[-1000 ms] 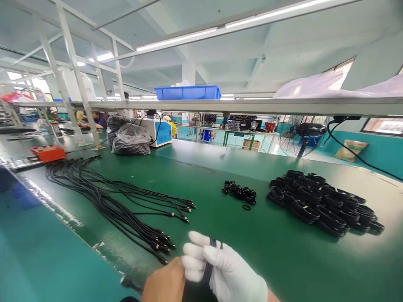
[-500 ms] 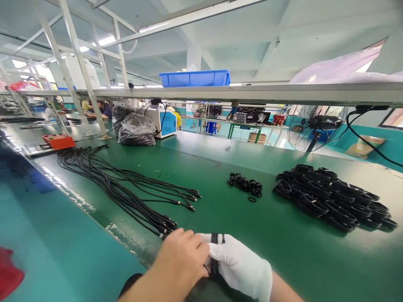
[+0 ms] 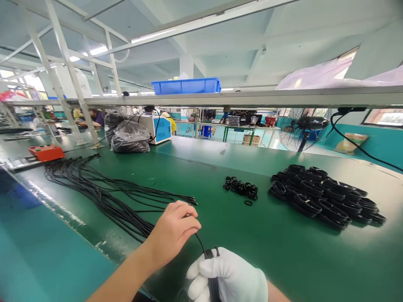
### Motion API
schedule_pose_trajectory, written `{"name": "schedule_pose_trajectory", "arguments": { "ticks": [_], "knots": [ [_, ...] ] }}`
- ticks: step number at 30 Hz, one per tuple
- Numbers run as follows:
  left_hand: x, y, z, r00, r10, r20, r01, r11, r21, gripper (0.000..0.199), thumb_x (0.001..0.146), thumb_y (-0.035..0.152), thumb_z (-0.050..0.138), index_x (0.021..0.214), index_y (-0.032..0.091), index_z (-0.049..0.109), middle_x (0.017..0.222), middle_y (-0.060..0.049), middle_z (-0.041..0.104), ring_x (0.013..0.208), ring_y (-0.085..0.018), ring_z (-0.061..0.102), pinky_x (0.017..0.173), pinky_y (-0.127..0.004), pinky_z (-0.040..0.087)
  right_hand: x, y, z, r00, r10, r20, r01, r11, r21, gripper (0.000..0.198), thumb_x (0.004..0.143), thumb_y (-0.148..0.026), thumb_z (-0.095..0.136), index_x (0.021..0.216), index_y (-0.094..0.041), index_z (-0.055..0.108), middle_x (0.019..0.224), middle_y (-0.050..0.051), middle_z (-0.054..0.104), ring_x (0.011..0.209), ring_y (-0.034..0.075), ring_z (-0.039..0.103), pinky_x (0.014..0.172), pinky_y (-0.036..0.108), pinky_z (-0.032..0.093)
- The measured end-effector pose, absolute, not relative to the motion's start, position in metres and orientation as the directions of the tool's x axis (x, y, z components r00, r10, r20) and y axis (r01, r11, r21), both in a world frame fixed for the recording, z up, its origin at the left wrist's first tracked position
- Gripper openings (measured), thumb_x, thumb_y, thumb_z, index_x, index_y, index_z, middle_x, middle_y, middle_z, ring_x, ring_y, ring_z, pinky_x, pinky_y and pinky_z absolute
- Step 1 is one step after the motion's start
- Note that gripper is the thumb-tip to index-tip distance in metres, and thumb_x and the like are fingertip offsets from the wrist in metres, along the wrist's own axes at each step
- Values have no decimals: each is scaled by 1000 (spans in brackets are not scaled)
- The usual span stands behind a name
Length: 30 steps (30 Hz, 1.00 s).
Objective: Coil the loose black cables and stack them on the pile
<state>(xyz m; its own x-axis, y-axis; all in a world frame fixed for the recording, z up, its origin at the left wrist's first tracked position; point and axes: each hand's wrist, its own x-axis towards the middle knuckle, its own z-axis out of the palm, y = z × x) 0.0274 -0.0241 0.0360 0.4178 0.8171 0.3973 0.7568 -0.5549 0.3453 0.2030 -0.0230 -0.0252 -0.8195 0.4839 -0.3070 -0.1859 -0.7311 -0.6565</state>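
My left hand [image 3: 178, 226] is bare and pinches a thin black cable [image 3: 200, 242] that runs down to my right hand. My right hand [image 3: 226, 270], in a white glove, is closed around wound loops of black cable [image 3: 214, 288]. A small black band sits near the gloved fingertips. Behind and left of my bare hand lies a long bundle of straight black cables [image 3: 103, 193], its near plug ends partly hidden by that arm. Small black rings [image 3: 241, 188] form a little heap farther back on the green table. On the right is a pile of coiled black cables [image 3: 321, 197].
A red-orange box [image 3: 47, 153] with buttons stands at the table's left. Farther back are a dark plastic bag [image 3: 130, 138] and a blue-and-white machine [image 3: 160, 129]. Overhead, a shelf [image 3: 252, 97] carries a blue tray [image 3: 187, 86]. A fan [image 3: 302, 128] stands beyond the table.
My hands have moved apart: the left up and away, the right slightly down. A stretch of cable now shows between them. The view has shifted slightly.
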Motion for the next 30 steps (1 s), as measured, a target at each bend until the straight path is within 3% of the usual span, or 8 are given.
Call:
{"name": "schedule_pose_trajectory", "arguments": {
  "ticks": [3,8,11,14,16,19,23,30],
  "knots": [
    [31,-32,30,486,733,476,750,-629,203,31,86,7,39,92,22,65,95,-4,59,88,-17,49,81,-31,39,205,-18,-28,-846,477,-240,-225,-726,-649,33,67,-30,67,85,-1,65,68,11,68,58,19,64,64,35,46],
    [36,-31,35,629,733,260,703,-679,213,16,86,19,49,82,19,65,84,-3,60,74,-14,50,71,-26,41,208,-17,-33,-886,419,-199,-214,-750,-625,31,72,-27,65,89,-1,65,69,10,70,61,19,66,64,33,47],
    [33,-25,40,572,810,129,679,-556,480,12,82,23,56,74,19,64,77,1,58,70,-12,51,63,-22,39,211,-18,-32,-912,375,-167,-198,-760,-619,32,72,-24,65,93,0,65,73,12,71,66,19,67,65,31,48],
    [32,-22,34,485,868,-108,474,-157,866,8,75,24,61,72,18,57,61,6,51,52,-8,46,48,-18,35,214,-19,-30,-944,318,-87,-203,-768,-608,35,69,-24,67,96,-2,66,81,12,71,75,20,68,69,30,49],
    [35,-24,23,498,841,-211,222,111,969,13,73,25,62,75,18,52,54,8,46,42,-5,39,40,-16,28,215,-19,-28,-948,315,-39,-229,-765,-602,35,67,-25,68,95,-5,67,84,12,72,78,21,68,69,30,50],
    [48,-30,4,540,821,-183,-123,292,948,23,70,27,67,77,17,48,52,10,44,35,-2,29,33,-14,21,218,-18,-29,-938,346,-13,-255,-716,-650,33,64,-27,70,90,-5,69,78,12,72,75,22,68,68,31,50],
    [71,-36,-15,492,867,-80,-390,301,870,37,62,35,75,76,17,47,52,11,41,34,0,21,29,-14,13,222,-15,-32,-929,369,-10,-253,-657,-710,34,56,-32,77,75,-4,71,64,11,69,58,18,64,57,27,47],
    [73,-45,-3,441,898,2,-258,124,958,22,76,30,63,88,15,51,66,5,51,42,-2,42,41,-14,31,232,-11,-21,-883,468,-35,-254,-539,-803,40,54,-37,77,74,-2,71,57,9,63,53,12,58,49,19,42]
  ]
}}
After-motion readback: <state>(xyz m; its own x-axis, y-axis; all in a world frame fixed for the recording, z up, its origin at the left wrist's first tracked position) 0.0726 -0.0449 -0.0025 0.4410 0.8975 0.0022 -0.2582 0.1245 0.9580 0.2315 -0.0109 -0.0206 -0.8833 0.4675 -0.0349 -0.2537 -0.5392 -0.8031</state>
